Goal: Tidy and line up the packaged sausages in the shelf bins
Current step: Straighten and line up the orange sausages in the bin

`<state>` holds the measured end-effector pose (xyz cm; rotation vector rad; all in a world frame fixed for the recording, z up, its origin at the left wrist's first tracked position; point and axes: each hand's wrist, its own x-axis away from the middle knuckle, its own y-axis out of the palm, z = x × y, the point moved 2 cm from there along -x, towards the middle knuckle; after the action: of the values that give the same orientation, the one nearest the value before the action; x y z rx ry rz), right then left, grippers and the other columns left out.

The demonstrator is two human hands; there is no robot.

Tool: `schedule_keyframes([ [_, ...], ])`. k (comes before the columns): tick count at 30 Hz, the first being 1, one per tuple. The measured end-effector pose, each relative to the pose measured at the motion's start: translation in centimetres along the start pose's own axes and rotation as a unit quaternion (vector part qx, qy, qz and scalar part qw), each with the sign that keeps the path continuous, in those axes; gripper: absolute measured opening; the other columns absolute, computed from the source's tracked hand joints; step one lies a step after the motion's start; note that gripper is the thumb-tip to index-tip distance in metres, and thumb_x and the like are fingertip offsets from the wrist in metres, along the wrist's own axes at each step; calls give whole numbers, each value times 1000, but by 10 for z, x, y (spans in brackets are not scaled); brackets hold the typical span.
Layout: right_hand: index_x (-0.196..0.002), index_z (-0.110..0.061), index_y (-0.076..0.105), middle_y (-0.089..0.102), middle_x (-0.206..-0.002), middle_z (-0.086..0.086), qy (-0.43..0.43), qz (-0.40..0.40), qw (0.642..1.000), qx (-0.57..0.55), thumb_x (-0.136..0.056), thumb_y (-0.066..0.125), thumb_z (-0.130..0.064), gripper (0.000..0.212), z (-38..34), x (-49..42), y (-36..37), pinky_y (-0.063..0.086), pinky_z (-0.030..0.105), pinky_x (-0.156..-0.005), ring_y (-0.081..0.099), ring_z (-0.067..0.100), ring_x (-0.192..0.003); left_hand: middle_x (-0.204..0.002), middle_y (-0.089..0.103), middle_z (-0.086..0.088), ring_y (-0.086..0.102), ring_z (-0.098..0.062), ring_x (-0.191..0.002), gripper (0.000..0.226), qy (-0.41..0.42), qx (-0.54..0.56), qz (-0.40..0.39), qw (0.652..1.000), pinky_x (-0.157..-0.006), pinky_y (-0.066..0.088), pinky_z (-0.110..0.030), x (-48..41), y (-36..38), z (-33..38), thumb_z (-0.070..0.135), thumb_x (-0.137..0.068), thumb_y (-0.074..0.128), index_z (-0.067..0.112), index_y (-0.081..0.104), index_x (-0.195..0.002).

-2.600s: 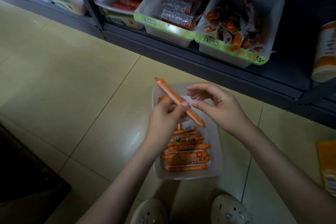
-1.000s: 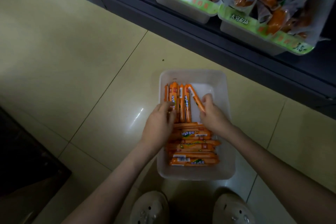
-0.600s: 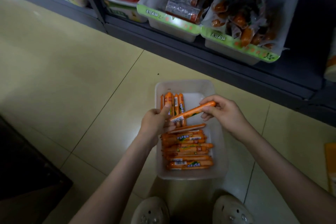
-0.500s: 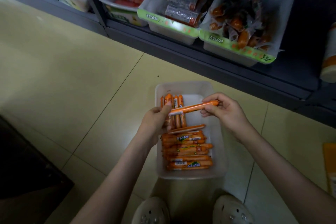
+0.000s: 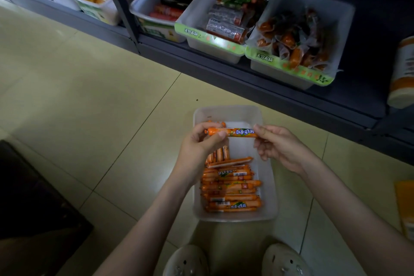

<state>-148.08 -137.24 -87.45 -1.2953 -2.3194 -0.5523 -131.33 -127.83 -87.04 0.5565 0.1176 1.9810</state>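
Observation:
A white plastic bin point(image 5: 272, 188) sits on the tiled floor in front of my shoes. Several orange packaged sausages point(image 5: 230, 188) lie stacked crosswise in its near half. A few more stand lengthwise at its far left, partly hidden behind my left hand. One orange sausage point(image 5: 237, 132) is held level above the bin's far half. My left hand point(image 5: 199, 148) pinches its left end and my right hand point(image 5: 282, 148) pinches its right end.
A dark shelf point(image 5: 257, 74) runs across the top with white bins: red sausages point(image 5: 172, 6), mixed packs point(image 5: 228, 20), wrapped orange sausages point(image 5: 295, 38). A cylindrical pack point(image 5: 403, 74) stands at the right. A dark object point(image 5: 33, 197) lies at the lower left, an orange pack point(image 5: 406, 206) at the right edge.
Both hands have lifted the single sausage from its slant over the bin and turned it level, label facing up. The stacked sausages stay where they were.

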Motion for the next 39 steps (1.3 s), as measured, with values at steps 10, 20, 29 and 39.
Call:
schedule_keyframes([
  [10, -84, -11, 54, 57, -63, 0, -121, 21, 992, -42, -75, 67, -1, 18, -8, 1, -3, 49, 21, -53, 54, 12, -55, -111, 68, 4, 63, -16, -102, 22, 65, -319, -33, 945, -89, 50, -33, -6, -12, 6, 16, -87, 67, 22, 66, -108],
  [20, -89, -15, 68, 60, -76, -7, -391, -53, 896, 203, -71, 76, -23, 21, -45, 36, 38, 44, 19, -69, 55, 13, -70, -82, 68, -10, 63, -31, -76, 25, 304, -569, -19, 763, -56, 37, -27, -2, 36, 14, 17, -81, 49, 9, 65, -97],
  [29, -96, -8, 70, 53, -75, -6, -465, -89, 841, 262, -80, 71, -19, 19, -46, 38, 45, 45, 25, -70, 53, 17, -69, -73, 65, -4, 48, -18, -76, 23, 335, -530, -23, 779, -54, 19, -17, 5, 29, 20, 13, -71, 47, 12, 63, -87],
  [39, -117, -30, 57, 53, -103, -8, -398, -38, 878, 264, -88, 56, -27, 30, -31, 16, 35, 44, 18, -84, 53, 3, -96, -86, 67, -22, 69, -26, -88, 20, 49, -193, -75, 977, -77, 56, -33, 8, 33, 26, 21, -91, 59, 5, 60, -105],
])
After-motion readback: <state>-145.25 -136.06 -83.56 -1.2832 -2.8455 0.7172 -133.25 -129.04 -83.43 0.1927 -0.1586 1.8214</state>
